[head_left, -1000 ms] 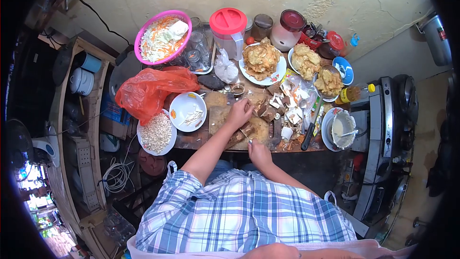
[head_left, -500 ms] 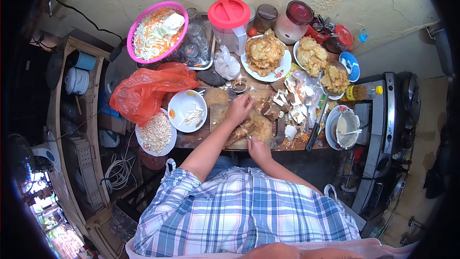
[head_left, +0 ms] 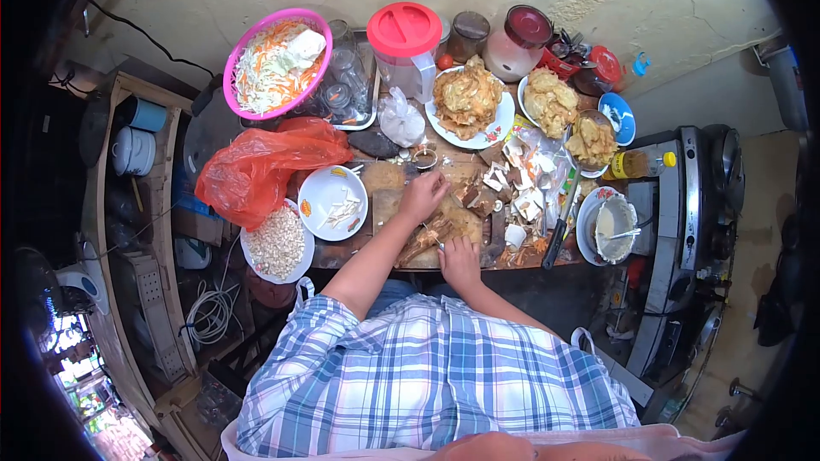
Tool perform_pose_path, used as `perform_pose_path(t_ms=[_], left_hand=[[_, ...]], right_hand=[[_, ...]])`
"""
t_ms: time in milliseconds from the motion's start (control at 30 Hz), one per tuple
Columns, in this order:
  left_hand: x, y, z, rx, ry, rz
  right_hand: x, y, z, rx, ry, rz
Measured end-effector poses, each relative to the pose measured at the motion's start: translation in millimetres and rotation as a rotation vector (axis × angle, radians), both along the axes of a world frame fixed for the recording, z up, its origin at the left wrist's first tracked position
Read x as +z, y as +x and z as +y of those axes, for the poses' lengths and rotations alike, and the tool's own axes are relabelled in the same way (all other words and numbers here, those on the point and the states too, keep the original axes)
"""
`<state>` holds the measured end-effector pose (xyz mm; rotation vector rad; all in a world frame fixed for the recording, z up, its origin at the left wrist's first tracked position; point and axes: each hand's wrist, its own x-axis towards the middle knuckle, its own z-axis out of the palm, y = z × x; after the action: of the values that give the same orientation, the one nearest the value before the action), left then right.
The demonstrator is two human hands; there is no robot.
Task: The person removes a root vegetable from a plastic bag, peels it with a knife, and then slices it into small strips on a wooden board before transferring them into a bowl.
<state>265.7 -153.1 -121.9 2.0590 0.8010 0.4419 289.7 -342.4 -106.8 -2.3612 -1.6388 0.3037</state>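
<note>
My left hand [head_left: 424, 195] is over the wooden cutting board [head_left: 389, 199], its fingers bent together at the tips. Whatever they may pinch is too small to make out. Lower on the board, my right hand [head_left: 461, 263] is closed around what looks like a small knife [head_left: 442, 247], mostly hidden by the fingers. Between my forearm and right hand lies a brown-skinned root piece [head_left: 420, 242]. Just right of my left hand are more brown chunks [head_left: 480, 200]. A white bowl [head_left: 313, 181] holding thin white sticks [head_left: 345, 210] stands to the left.
Diced white bits [head_left: 275, 244] fill a plate beside a red plastic bag [head_left: 265, 162]. Behind are a pink basin [head_left: 231, 77], a red-lidded pitcher [head_left: 404, 30] and fritters [head_left: 468, 101]. A black-handled knife [head_left: 557, 243] lies right, near a batter bowl [head_left: 613, 230].
The fingers of my right hand have spread further over the board's near edge. My left hand has shifted very slightly left. The camera view has tilted a little.
</note>
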Motion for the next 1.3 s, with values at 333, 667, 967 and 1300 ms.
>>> perform_pose_path(t_ms=[333, 667, 967, 1300], left_hand=[[-9, 10, 6, -0.023, 0.096, 0.007], [62, -69, -7, -0.077, 0.349, 0.0], [30, -126, -59, 0.224, 0.14, 0.38], [22, -119, -102, 0.288, 0.06, 0.071]], right_hand=[[-3, 4, 8, -0.05, 0.022, 0.035], [5, 23, 18, -0.13, 0.112, 0.173], [12, 26, 10, -0.123, -0.002, 0.252], [50, 1, -14, -0.11, 0.09, 0.335]])
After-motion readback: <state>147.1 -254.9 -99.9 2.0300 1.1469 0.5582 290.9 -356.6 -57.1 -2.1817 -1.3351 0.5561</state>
